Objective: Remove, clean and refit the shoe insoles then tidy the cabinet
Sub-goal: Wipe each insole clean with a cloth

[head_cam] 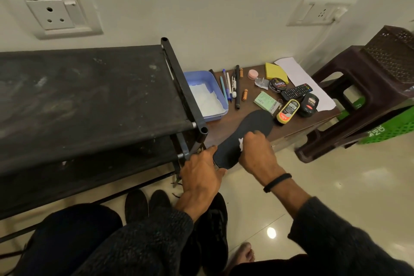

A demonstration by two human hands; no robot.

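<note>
A dark insole (251, 129) lies slanted across the front edge of a low brown table (226, 119). My left hand (201, 172) grips its near heel end between thumb and fingers. My right hand (257, 152) presses a small crumpled white tissue (241, 144) onto the middle of the insole, fingers curled round it. Dark shoes (136, 205) stand on the floor below, one black shoe (215, 222) partly hidden under my left forearm.
A black fabric shoe rack (89, 96) fills the left. On the table are a blue tray (208, 96) with white paper, pens (230, 87), polish bottles (287, 111), a polish tin (277, 84) and a remote (296, 91). A brown stool (358, 96) and a green crate (389, 127) stand right.
</note>
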